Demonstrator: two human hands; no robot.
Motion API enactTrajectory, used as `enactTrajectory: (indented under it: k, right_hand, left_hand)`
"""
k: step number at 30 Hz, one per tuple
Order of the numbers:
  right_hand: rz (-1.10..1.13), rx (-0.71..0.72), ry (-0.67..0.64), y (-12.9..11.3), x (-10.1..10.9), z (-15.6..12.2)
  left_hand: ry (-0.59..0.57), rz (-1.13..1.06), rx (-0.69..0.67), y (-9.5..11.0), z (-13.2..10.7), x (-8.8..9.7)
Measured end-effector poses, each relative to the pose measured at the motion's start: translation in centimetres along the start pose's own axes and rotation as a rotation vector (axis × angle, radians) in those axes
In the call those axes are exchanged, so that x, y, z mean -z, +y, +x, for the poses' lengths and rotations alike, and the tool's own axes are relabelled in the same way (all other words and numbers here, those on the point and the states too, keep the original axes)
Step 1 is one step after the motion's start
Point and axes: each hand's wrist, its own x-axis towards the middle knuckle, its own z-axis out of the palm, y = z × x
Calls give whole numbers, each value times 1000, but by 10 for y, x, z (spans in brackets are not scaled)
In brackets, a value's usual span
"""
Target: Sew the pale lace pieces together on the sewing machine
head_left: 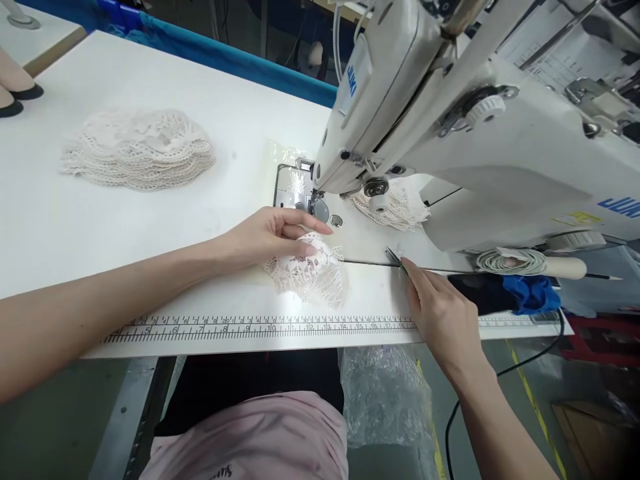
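Observation:
My left hand [273, 237] rests on a small piece of cream lace [313, 275], fingers curled and pinching its upper edge just in front of the needle area [316, 203] of a white sewing machine [450, 127]. My right hand [440, 310] lies at the table's front right, fingers closed on small thread snips [394, 257] whose tip points toward the lace. More lace [395, 210] lies behind the presser foot, under the machine arm.
A stack of cream lace pieces [137, 148] sits at the table's left. A printed ruler strip [260, 328] runs along the front edge. A dark and blue cloth [515, 295] and wound cord [510, 261] lie right. A plastic bag [385, 400] hangs below the table.

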Motion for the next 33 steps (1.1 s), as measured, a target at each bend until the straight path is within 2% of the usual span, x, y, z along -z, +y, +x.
enactTrajectory:
  k: [2, 5, 7, 9, 13, 18, 23, 33]
  right_hand:
    - [113, -60, 27, -2, 2, 6]
    - [456, -127, 35, -14, 13, 19]
    - [654, -99, -6, -26, 24, 30]
    - [731, -7, -65, -38, 36, 41]
    - [579, 180, -36, -55, 48, 59]
    - [325, 312, 34, -58, 47, 73]
    - [284, 365, 43, -56, 47, 76]
    - [270, 387, 43, -54, 45, 77]
  left_hand:
    - [-10, 1, -3, -2, 0, 1]
    - [-19, 44, -15, -6, 0, 3]
    - [-24, 72, -33, -7, 0, 4]
    - [-30, 82, -55, -8, 0, 4]
    - [-50, 16, -55, -8, 1, 4]
    - [-36, -97, 16, -4, 0, 3]
    - [-50, -159, 79, -2, 0, 3]
    - [-67, -207, 80, -4, 1, 3]
